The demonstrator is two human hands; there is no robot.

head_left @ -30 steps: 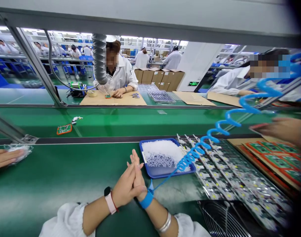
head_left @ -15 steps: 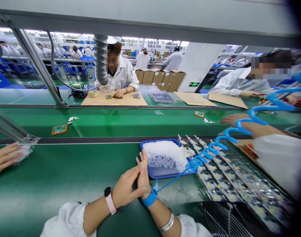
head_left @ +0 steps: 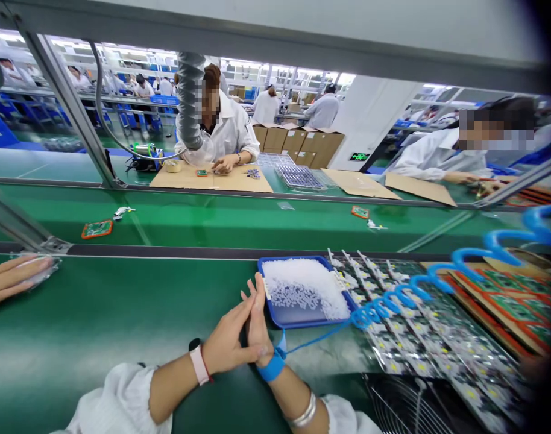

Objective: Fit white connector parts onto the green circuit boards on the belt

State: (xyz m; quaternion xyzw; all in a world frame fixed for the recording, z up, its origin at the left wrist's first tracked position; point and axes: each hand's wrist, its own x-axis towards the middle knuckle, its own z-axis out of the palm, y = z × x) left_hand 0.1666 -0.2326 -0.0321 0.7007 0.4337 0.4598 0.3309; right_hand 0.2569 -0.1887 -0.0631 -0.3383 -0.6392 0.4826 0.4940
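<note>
The blue tray [head_left: 293, 314] is set on the green bench [head_left: 122, 325], just beyond the two hands and to their right. Its long axis seems to be laid from side to side, though this is made uncertain by the slanted view. The left hand [head_left: 225, 341] is placed farther off, pressed palm to palm against the right hand [head_left: 260, 331], which is nearer the tray. Fingers are held straight, pointed up towards its left rim; whether that rim is touched cannot be told. Small white pieces [head_left: 298, 274] are heaped mostly towards the far side.
</note>
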